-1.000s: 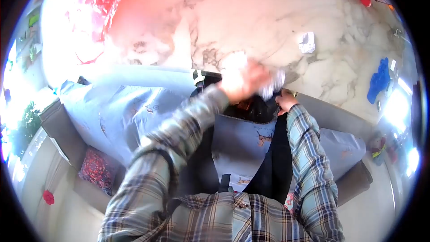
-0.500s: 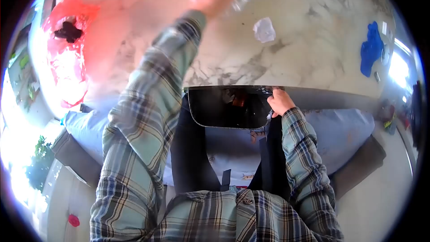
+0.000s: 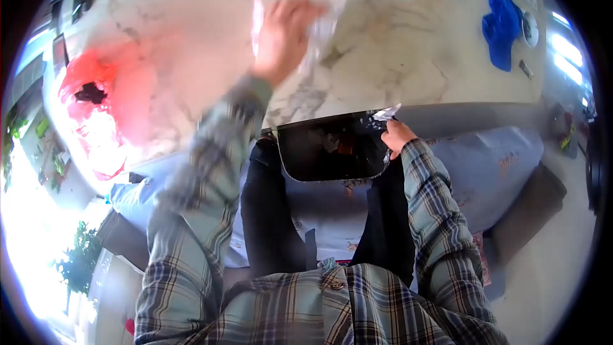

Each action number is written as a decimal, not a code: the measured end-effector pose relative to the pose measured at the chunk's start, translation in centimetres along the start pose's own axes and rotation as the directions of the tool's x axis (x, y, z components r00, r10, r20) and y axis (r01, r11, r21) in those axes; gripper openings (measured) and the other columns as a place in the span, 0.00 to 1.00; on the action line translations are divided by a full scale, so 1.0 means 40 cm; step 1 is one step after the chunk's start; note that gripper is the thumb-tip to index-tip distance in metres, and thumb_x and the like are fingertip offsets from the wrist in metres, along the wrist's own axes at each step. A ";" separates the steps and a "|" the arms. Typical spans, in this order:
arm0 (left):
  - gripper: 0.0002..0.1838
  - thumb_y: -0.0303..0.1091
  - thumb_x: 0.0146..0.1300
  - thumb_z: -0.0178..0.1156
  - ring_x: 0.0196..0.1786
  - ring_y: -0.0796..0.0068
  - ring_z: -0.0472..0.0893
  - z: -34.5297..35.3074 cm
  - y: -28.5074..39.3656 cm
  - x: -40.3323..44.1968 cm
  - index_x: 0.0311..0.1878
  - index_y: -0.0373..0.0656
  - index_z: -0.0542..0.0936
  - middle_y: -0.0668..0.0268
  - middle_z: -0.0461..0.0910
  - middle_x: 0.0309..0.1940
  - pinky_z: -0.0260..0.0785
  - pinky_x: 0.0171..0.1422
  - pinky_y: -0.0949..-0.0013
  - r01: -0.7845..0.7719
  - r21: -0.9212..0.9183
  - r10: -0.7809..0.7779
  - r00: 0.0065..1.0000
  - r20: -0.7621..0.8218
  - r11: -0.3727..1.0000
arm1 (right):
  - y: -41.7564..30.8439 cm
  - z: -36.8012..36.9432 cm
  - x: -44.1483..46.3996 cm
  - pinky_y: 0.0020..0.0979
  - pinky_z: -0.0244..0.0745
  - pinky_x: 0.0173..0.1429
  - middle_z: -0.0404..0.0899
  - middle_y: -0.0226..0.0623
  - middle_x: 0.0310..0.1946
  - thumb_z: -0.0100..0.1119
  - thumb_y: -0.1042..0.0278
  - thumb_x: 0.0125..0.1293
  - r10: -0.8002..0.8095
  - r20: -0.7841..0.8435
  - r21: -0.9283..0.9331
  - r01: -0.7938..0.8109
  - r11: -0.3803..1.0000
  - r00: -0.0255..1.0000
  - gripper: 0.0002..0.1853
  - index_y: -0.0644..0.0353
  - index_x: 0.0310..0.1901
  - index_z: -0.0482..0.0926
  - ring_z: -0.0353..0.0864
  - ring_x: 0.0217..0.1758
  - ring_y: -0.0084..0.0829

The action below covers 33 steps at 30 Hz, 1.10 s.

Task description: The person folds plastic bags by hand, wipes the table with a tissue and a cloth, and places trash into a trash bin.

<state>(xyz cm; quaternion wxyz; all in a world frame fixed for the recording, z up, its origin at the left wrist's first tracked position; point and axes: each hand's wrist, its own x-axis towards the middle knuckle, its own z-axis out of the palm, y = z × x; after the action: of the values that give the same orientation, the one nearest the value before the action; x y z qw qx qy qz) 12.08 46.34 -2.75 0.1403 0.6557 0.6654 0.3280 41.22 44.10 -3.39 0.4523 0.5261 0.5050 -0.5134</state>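
Note:
My left hand (image 3: 284, 37), blurred by motion, is over the marbled tabletop (image 3: 408, 45) with a crumpled, whitish see-through sheet (image 3: 324, 29) beneath and beside its fingers; whether it is tissue or thin plastic I cannot tell. My right hand (image 3: 397, 138) is closed on the right rim of a black bin (image 3: 306, 166) held below the table's edge, between my knees. Inside the bin lies something orange-brown (image 3: 345, 147) beside a pale scrap. A white crumpled piece (image 3: 387, 113) and small light bits are at the bin's back right corner, just above my right hand.
A red plastic bag (image 3: 96, 121) with a dark lump (image 3: 90, 92) lies on the table's left side. Toward the back right are a blue plastic bag (image 3: 500, 25), a round white item (image 3: 530, 29) and a small dark object (image 3: 525, 69). Cloth-covered seating (image 3: 485, 160) flanks my legs.
My left hand has come nearer from the far side of the table. The white scrap left its tabletop spot; a similar piece now shows at the bin's corner. The view has shifted.

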 end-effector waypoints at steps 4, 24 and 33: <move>0.23 0.21 0.43 0.51 0.48 0.63 0.72 0.184 0.064 0.127 0.45 0.50 0.77 0.66 0.75 0.43 0.65 0.52 0.62 -0.059 -0.213 0.094 0.983 0.158 0.975 | 0.068 0.037 0.038 0.30 0.75 0.17 0.72 0.48 0.36 0.48 0.68 0.55 -0.003 -0.002 0.241 0.003 0.971 1.000 0.19 0.76 0.44 0.65 0.79 0.22 0.35; 0.13 0.34 0.54 0.51 0.47 0.64 0.73 0.206 0.254 -0.478 0.43 0.48 0.76 0.64 0.74 0.41 0.64 0.51 0.63 0.071 -0.040 -0.044 0.884 0.465 0.997 | 0.105 0.172 0.083 0.44 0.73 0.41 0.77 0.53 0.31 0.45 0.69 0.57 -0.105 -0.276 0.066 0.128 0.990 0.955 0.20 0.66 0.51 0.62 0.78 0.37 0.49; 0.31 0.38 0.51 0.56 0.61 0.56 0.62 0.134 0.339 -0.388 0.60 0.45 0.63 0.56 0.62 0.59 0.56 0.63 0.59 -0.239 0.171 -0.082 0.342 0.936 0.956 | 0.113 0.198 0.087 0.41 0.74 0.41 0.77 0.54 0.31 0.51 0.69 0.54 -0.103 -0.282 0.172 0.156 0.973 0.954 0.24 0.69 0.51 0.59 0.79 0.35 0.47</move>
<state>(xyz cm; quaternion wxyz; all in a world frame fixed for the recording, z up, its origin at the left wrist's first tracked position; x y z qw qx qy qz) 27.53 31.72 -2.12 0.3857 0.7686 0.4709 -0.1967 44.92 36.11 -7.56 0.2910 0.5983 0.5438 -0.5116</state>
